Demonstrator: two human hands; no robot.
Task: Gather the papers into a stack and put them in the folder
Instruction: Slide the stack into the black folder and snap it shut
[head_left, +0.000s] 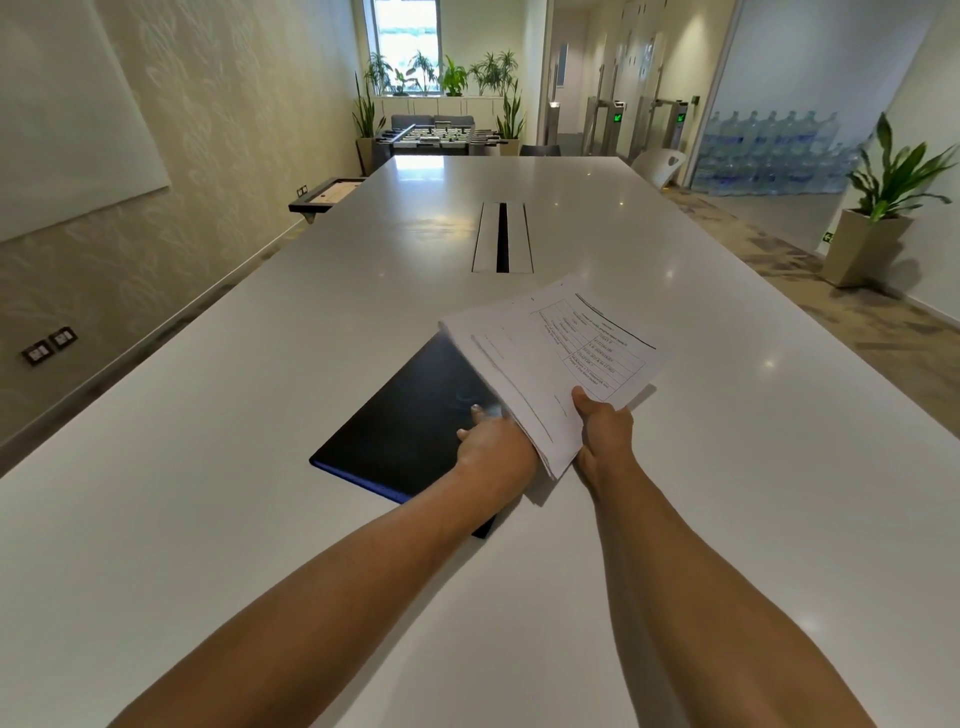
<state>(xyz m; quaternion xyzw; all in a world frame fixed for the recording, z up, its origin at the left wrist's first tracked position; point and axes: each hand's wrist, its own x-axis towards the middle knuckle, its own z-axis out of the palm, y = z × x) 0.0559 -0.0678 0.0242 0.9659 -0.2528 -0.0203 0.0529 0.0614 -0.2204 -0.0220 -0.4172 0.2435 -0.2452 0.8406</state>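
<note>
1. Gripping the stack of papers (556, 358) by its near edge, the right hand (605, 423) has its thumb on top and fingers underneath.
2. The stack is lifted off the white table (208, 441) and tilted, its left part over the dark folder (405, 421).
3. The left hand (491, 434) rests on the closed folder, fingers stretched flat, partly hidden by the papers.
4. The folder lies flat on the table in front of the person.
</note>
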